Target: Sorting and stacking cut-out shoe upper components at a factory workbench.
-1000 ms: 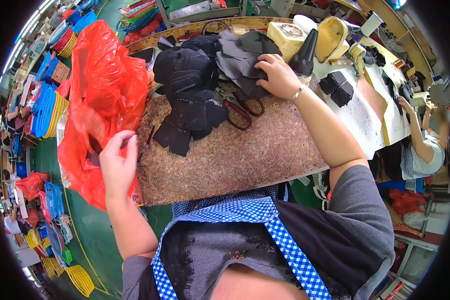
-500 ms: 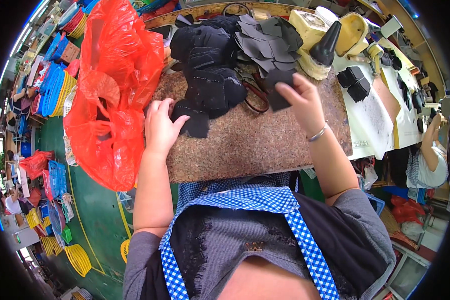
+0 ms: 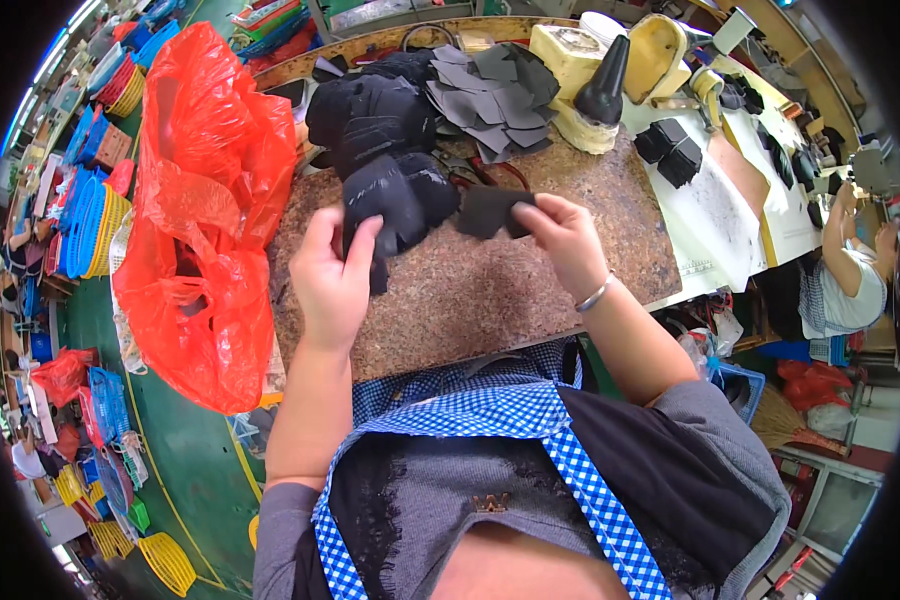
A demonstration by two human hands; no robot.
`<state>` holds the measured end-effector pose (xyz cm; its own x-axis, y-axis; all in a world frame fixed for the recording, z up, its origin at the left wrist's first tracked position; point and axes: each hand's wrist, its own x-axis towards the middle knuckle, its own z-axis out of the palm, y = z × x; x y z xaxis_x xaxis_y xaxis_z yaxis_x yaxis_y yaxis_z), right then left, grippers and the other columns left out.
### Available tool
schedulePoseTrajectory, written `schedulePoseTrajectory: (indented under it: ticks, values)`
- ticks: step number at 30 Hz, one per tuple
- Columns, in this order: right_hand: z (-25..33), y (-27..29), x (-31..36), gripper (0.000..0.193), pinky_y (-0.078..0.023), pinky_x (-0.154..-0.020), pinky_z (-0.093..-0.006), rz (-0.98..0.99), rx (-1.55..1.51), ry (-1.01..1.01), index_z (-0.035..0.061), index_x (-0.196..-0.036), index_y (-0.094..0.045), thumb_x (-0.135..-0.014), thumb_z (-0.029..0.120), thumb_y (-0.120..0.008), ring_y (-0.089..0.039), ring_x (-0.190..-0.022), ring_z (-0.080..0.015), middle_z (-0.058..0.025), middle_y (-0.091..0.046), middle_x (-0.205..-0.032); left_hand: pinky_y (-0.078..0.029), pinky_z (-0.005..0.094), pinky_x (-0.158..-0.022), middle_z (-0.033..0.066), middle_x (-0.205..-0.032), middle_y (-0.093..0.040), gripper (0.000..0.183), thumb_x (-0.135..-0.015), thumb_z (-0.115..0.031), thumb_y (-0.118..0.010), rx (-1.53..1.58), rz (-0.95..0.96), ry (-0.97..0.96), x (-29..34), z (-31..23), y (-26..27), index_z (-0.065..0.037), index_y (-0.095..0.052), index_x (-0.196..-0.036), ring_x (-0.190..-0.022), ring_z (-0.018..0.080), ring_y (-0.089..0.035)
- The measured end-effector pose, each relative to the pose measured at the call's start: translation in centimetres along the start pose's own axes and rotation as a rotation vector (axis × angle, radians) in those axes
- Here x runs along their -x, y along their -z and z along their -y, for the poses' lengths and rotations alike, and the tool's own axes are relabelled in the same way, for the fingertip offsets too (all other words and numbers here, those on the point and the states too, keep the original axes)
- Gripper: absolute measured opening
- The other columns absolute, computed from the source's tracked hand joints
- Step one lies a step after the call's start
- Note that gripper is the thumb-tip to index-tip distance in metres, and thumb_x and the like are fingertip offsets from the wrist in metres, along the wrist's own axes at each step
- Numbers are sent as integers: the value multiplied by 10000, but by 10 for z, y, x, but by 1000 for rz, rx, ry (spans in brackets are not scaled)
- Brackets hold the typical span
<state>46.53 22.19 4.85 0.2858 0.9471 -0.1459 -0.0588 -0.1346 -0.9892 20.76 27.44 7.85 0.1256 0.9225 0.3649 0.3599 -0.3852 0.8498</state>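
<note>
Near the frame's centre, the right hand (image 3: 567,242) pinched a flat, dark, angular sheet piece (image 3: 485,212) and the left hand (image 3: 332,278) a flat, black, fabric-like piece (image 3: 386,196), both seemingly light and bendable, best gripped by an edge.

Speckled brown slab (image 3: 490,310) loaded along its far side

The slab forms the working surface of the bench. Heaped black cut pieces (image 3: 370,115) lie toward its far left, and a loose spread of dark grey cut pieces (image 3: 495,95) sits against them on the right. Red-handled scissors (image 3: 515,172) lie just in front, partly hidden. Farther right, 1 black cone (image 3: 603,80) stands in a cream base (image 3: 584,130), near 1 cream block (image 3: 560,52). Past the slab's right edge, white sheets (image 3: 710,240) carry 1 black stack (image 3: 672,152). Lower down, the green floor (image 3: 185,440) bears 1 yellow basket (image 3: 167,563) at lower left.
</note>
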Motion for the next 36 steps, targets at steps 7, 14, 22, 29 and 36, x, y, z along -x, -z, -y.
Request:
schedulePoseTrajectory:
  ticks: [7,14,22,29,36]
  values:
    - [-12,18,-3,146,-412,-549,-181,-78,-55,-30,15,-1008,-682,-942,132,-625,-544,-619,-39,12,-645,-799,-443,420,-931,179,-1112,-558,619,-732,-138,-795,-454,138,0,90,10,-16,-9,-459,-1237,-1048,348,-560]
    - [-5,-37,24,245,-521,-658,-225,409,150,16,-49,-1016,-699,-841,116,-746,-638,-725,-85,-61,-705,-833,-450,182,-624,-24,-830,-632,197,-896,-72,-690,596,367,592,50,-2,2,-10,-636,-1076,-699,34,-565]
    - [8,-38,25,227,-415,-590,-210,719,124,-267,15,-966,-708,-931,234,-666,-492,-650,-28,60,-609,-744,-390,173,-514,-53,-722,-583,106,-910,-90,-678,404,191,426,75,-12,2,-19,-668,-989,-592,5,-498]
    - [30,-24,54,393,-396,-536,-234,941,442,-354,30,-845,-677,-967,393,-594,-459,-606,-33,52,-527,-637,-420,201,-552,7,-750,-612,83,-872,-46,-699,181,330,108,74,-25,20,2,-671,-934,-629,47,-537]
    - [3,33,72,364,-540,-717,-363,1200,996,654,45,-1051,-681,-752,225,-781,-652,-754,-220,-68,-671,-827,-484,203,-574,-1,-877,-668,179,-906,-104,-683,474,-143,335,47,0,61,-23,-654,-1063,-708,44,-598]
